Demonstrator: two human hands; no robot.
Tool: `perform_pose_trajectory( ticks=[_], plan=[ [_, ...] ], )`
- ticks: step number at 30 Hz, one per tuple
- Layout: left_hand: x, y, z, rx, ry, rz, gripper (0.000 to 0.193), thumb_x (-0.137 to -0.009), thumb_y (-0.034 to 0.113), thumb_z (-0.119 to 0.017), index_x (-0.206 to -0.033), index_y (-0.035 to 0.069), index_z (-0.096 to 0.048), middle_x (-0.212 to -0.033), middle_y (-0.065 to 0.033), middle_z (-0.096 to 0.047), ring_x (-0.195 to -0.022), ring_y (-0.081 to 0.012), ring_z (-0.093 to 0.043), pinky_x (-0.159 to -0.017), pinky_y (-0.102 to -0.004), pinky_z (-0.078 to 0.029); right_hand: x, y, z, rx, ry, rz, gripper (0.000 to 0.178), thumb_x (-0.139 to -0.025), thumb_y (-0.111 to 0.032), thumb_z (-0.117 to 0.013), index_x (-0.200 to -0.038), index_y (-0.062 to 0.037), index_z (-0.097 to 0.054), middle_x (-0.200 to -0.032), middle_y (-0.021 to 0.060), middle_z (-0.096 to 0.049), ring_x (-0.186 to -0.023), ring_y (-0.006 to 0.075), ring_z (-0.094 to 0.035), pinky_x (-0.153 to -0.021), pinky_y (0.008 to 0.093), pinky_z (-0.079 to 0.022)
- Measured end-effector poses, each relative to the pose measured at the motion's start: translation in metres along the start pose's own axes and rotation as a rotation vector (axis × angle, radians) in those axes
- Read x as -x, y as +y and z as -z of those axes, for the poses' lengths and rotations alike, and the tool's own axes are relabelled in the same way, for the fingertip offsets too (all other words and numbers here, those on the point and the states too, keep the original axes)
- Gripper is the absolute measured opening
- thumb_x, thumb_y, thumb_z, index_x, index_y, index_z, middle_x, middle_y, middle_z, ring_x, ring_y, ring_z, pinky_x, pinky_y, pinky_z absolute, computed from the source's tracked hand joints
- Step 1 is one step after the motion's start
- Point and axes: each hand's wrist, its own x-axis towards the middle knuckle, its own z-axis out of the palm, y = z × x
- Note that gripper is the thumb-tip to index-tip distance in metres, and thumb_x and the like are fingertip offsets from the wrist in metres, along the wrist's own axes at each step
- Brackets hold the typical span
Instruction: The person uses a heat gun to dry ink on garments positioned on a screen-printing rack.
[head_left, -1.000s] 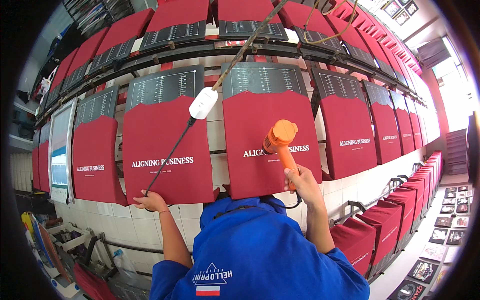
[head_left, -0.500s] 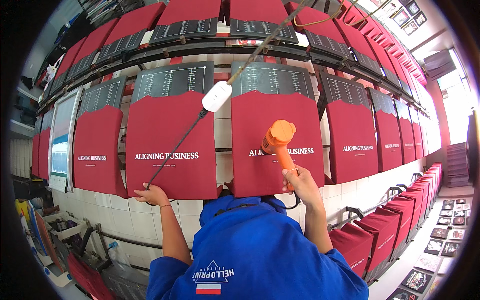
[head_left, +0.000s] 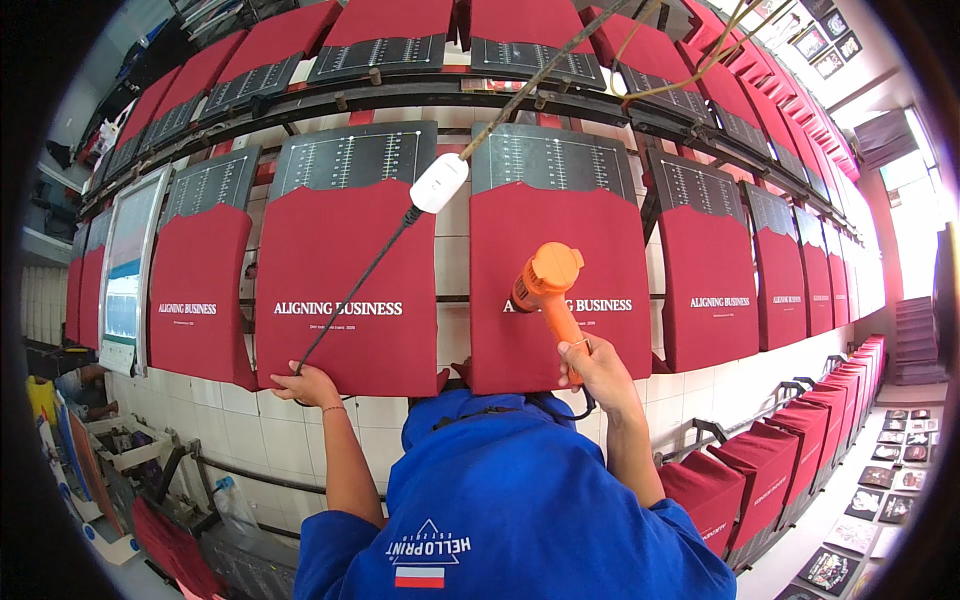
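Observation:
My right hand [head_left: 598, 372] is closed round the handle of an orange heat gun [head_left: 556, 268]. Its nozzle points down and left over the white lettering on a dark red shirt [head_left: 555, 220], which is stretched on a black printing board [head_left: 548, 158]. The gun hides part of the print. At the lower left corner of the neighbouring red shirt [head_left: 345, 250], my left hand [head_left: 308, 386] has its fingers bent round a black cord [head_left: 358, 285]. That cord rises to a white plug piece [head_left: 440, 184], which hangs from a rope-like cable [head_left: 520, 95].
More red shirts on boards stand in rows, including a far row [head_left: 380, 25] and a row at right [head_left: 765, 470]. A framed screen [head_left: 128, 275] stands on the left. Dark rails [head_left: 300, 485] cross below, over a white tiled floor [head_left: 255, 430].
The heat gun has shifted slightly left across the lettering, along with my right hand. My left hand stays at the shirt corner with the cord. The whole view has shifted a little.

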Motion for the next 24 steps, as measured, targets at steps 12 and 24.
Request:
perform_pose_trajectory(
  ticks=[12, 24],
  plan=[
    [0.0, 0.0, -0.001, 0.03, 0.027, -0.008, 0.067, -0.101, 0.037, -0.045, -0.149, -0.005, -0.023, -0.154, -0.0326, -0.01, -0.131, -0.0493, -0.041, -0.105, -0.05, -0.041, -0.003, -0.003, -0.005, 0.013, -0.033, -0.038, 0.027, -0.096, -0.029, -0.063, -0.095, -0.0027, -0.057, -0.072, 0.0015, -0.06, -0.06, 0.0097, -0.061, -0.049, 0.0221, -0.045],
    [0.001, 0.001, -0.001, 0.04, 0.01, 0.014, 0.067, -0.101, 0.037, -0.045, -0.149, -0.004, -0.023, -0.154, -0.0328, -0.011, -0.129, -0.0487, -0.042, -0.105, -0.0502, -0.041, -0.001, -0.004, -0.006, 0.079, -0.045, -0.003, 0.027, -0.096, -0.031, -0.062, -0.097, -0.0045, -0.059, -0.073, -0.0001, -0.059, -0.063, 0.0079, -0.061, -0.052, 0.0222, -0.047]
  ],
)
